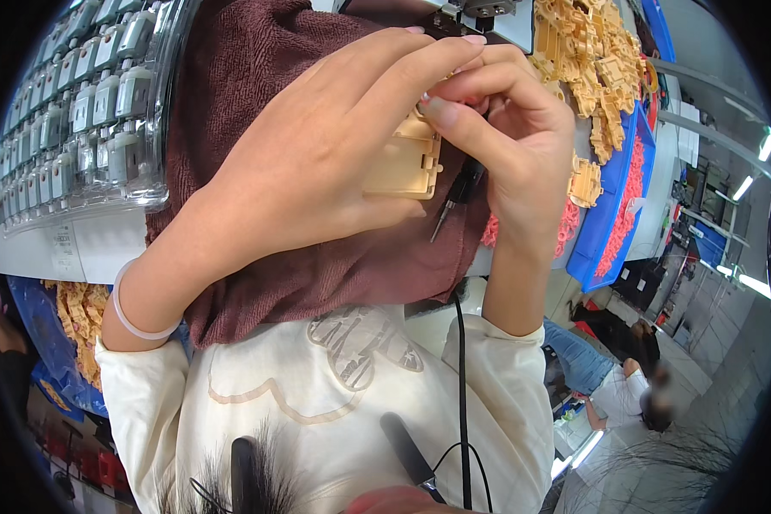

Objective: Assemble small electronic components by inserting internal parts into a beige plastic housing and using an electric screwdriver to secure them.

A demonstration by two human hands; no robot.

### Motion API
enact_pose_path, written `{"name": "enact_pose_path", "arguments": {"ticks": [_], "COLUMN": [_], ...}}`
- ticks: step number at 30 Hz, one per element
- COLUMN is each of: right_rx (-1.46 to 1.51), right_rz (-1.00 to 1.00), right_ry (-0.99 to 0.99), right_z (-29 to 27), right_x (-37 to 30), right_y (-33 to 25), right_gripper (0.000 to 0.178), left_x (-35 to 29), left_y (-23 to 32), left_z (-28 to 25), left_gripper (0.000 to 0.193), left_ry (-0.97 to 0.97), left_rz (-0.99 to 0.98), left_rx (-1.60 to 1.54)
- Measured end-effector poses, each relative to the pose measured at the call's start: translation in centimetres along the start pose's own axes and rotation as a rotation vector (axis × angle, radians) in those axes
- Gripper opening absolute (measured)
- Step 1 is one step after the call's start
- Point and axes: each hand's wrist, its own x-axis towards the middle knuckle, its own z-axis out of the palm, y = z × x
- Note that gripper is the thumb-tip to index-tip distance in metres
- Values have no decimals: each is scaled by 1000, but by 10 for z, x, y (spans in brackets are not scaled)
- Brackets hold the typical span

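Note:
My left hand point(317, 141) is closed around a pale yellow plastic housing point(400, 167). Its fingers stretch over the top of the part and hide much of it. From the right, my right hand point(527, 141) meets the housing's upper edge, thumb and forefinger pinched together there. Something small sits at those fingertips, too covered to name. A brown towel point(265, 291) lies beneath both hands. Beside the housing, on the towel, rests a slim black tool point(463, 188) with a thin metal tip.
A clear tray point(158, 167) of small silver motors stands at left. Yellow plastic parts point(587, 60) are heaped at far right, beside a blue bin point(606, 231) with pink pieces. A metal device point(488, 10) is at the top. A black cable point(463, 385) hangs down. Another person point(617, 390) is at right.

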Motion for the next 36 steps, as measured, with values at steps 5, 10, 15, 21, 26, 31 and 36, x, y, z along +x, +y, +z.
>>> {"name": "enact_pose_path", "arguments": {"ticks": [5, 10, 15, 21, 26, 31, 36], "right_rx": [-610, -889, -880, -685, -344, -565, -294], "right_rz": [-246, -395, -437, -318, 72, 439, 474], "right_ry": [169, 186, 207, 296, 594, 239, 348], "right_z": [3, 7, 10, 12, -14, -11, -16], "right_x": [-6, -9, -10, -15, -43, -51, -52], "right_y": [6, 9, 18, 12, -2, 13, 4], "right_gripper": [20, 22, 21, 18, 32, 71, 75], "left_x": [0, -1, -2, 2, 5, 4, 6], "left_y": [0, -1, -2, 0, 5, 0, 9], "left_z": [1, 2, 2, -1, -3, -11, -12], "left_gripper": [101, 99, 96, 95, 93, 95, 89], "left_ry": [-5, 16, 29, -7, -24, -128, -132], "left_rz": [-30, -24, -15, 19, 16, 67, 115], "left_rx": [-20, 27, 32, -12, -13, 100, 236]}}
